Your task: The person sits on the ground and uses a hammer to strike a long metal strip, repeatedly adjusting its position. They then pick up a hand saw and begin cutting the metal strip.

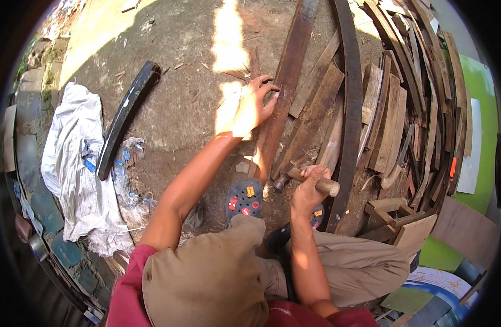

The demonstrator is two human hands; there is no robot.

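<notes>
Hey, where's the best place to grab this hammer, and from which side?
Likely the wooden handle, coming from the right: it's rounded, with its butt pointing that way and the metal head at left. Your right hand wraps it there.

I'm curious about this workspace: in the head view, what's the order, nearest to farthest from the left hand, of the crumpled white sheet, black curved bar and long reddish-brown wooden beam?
1. Long reddish-brown wooden beam: by the left hand, at its fingertips.
2. Black curved bar: to its left.
3. Crumpled white sheet: farther left.
</notes>
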